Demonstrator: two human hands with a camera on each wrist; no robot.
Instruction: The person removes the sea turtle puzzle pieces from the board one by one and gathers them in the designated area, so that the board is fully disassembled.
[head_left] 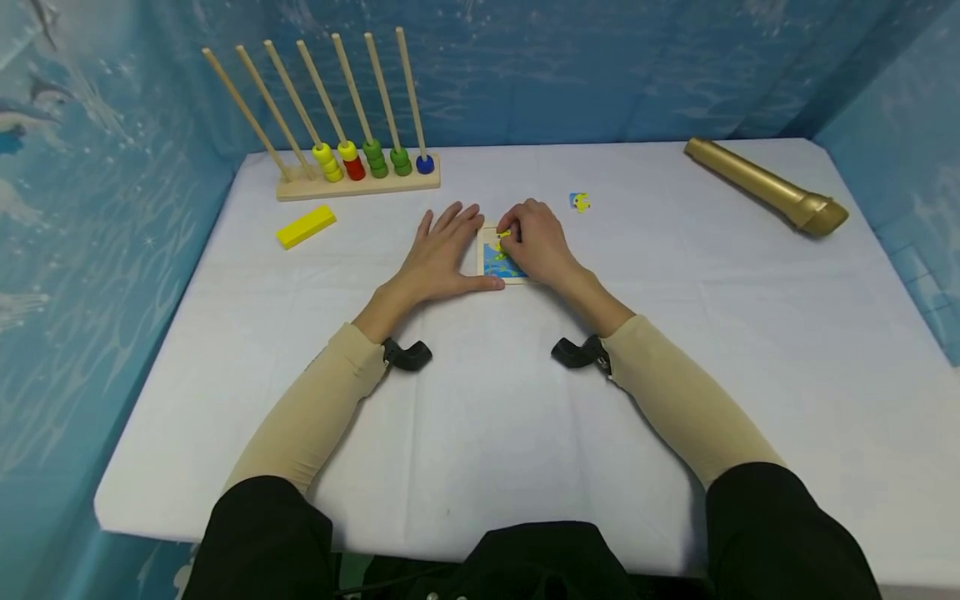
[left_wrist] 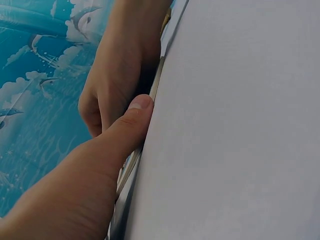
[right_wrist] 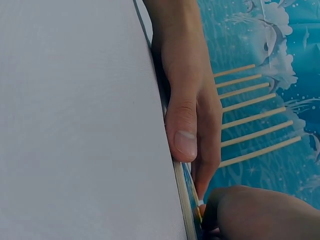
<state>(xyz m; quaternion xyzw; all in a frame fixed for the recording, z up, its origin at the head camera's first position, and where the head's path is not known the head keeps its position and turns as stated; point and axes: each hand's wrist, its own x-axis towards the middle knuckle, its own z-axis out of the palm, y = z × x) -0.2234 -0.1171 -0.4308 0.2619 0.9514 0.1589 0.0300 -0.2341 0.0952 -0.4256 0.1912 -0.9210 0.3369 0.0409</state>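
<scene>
A small wooden picture puzzle board (head_left: 481,254) with a blue and yellow scene lies between the two hands. My left hand (head_left: 441,260) lies flat with its fingers spread, its thumb (left_wrist: 131,122) along the board's near edge and fingertips by the upper left corner. My right hand (head_left: 546,243) covers the board's right side. Its thumb and index finger pinch a small puzzle piece (head_left: 504,234) with yellow on it, mostly hidden by the fingers. Another puzzle piece (head_left: 580,202), a yellow fish on blue, lies on the cloth beyond the right hand.
A wooden bead abacus (head_left: 358,187) with upright rods stands at the back left. In front of it lies a yellow block (head_left: 306,227). A gold cylinder (head_left: 765,185) lies at the back right of the white-covered table (head_left: 480,433).
</scene>
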